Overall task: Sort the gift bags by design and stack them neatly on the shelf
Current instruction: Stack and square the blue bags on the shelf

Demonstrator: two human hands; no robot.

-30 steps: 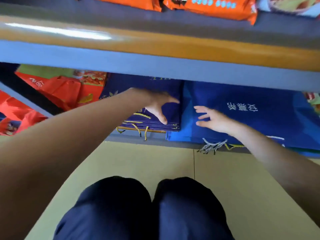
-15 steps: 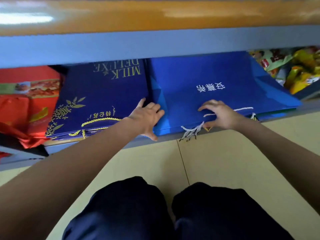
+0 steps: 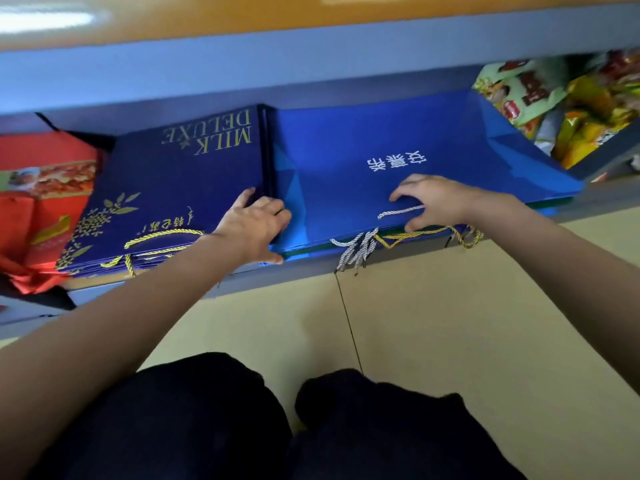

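Knees in dark trousers (image 3: 221,420) nearest, over a beige floor (image 3: 450,323). Shelf lip (image 3: 311,268) just beyond. Left hand (image 3: 254,226) lies flat, fingers straight, pressing the left edge of the bright blue bag stack (image 3: 346,192). Right hand (image 3: 433,200) curls over that stack's front edge, gripping it, beside a white cord handle (image 3: 401,212). Navy "MILK DELUXE" stack (image 3: 173,188) touches it on the left. Red bags (image 3: 31,216) farther left; snack packets (image 3: 561,102) at back right.

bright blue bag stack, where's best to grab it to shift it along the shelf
Grip the bright blue bag stack at its front edge, from the open shelf front, thumb under and fingers on top as the right hand does. It lies flat, its rope handles overhang the edge, and the left hand steadies its left corner.
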